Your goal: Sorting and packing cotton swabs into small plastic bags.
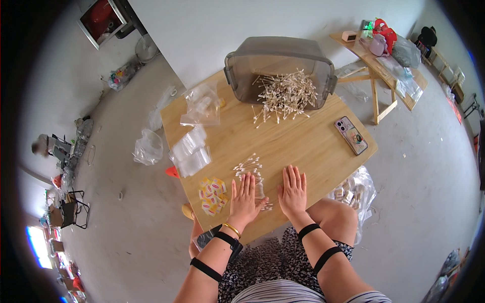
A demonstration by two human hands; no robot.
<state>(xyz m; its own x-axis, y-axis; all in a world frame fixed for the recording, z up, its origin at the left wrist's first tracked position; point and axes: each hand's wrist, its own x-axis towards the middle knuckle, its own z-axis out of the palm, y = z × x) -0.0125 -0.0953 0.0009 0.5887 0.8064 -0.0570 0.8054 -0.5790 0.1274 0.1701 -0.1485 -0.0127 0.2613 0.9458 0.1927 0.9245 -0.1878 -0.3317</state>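
My left hand (244, 199) lies flat, palm down, on a wooden table (303, 146), its fingers resting against a small pile of cotton swabs (251, 169). My right hand (293, 192) lies flat beside it on bare wood, fingers apart, holding nothing. A grey plastic bin (279, 65) lies tipped on its side at the far edge, with a big heap of cotton swabs (285, 93) spilling out of it. Small yellow-and-red packets (212, 196) sit just left of my left hand.
Stacks of small clear bags (191, 151) and a larger clear bag (202, 103) lie on the table's left. A phone (351, 135) rests near the right edge. A bag of packed items (353, 192) sits on the floor, right. A second wooden table (384, 68) stands beyond.
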